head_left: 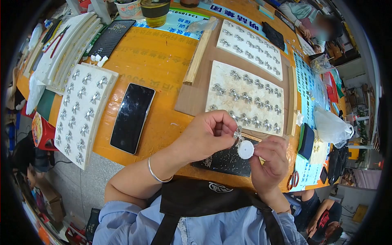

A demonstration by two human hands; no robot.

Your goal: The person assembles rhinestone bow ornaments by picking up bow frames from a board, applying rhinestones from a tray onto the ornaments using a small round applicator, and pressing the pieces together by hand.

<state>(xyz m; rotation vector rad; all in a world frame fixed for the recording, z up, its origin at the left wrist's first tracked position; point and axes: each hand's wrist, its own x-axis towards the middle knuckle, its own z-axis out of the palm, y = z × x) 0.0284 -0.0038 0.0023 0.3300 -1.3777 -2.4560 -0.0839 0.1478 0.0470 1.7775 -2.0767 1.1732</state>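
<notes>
My left hand (212, 134) pinches a small silver bow-shaped piece (238, 134) between thumb and fingers. Close to its right, my right hand (269, 161) holds a small white disc (246, 150) by its edge, near the silver piece. Whether the two touch is hard to tell. Beneath both hands lies a black ridged tray (224, 162) with tiny bright specks. Just beyond them, a white board (220, 72) bears rows of silver bows, some hidden behind my left hand.
Another board of bows (228, 27) lies farther back, and a third (69, 110) at the left beside a black phone (132, 118). Wooden strips (201, 53) flank the boards. Red-handled scissors (293, 179) lie right. Other people sit at far right and lower right.
</notes>
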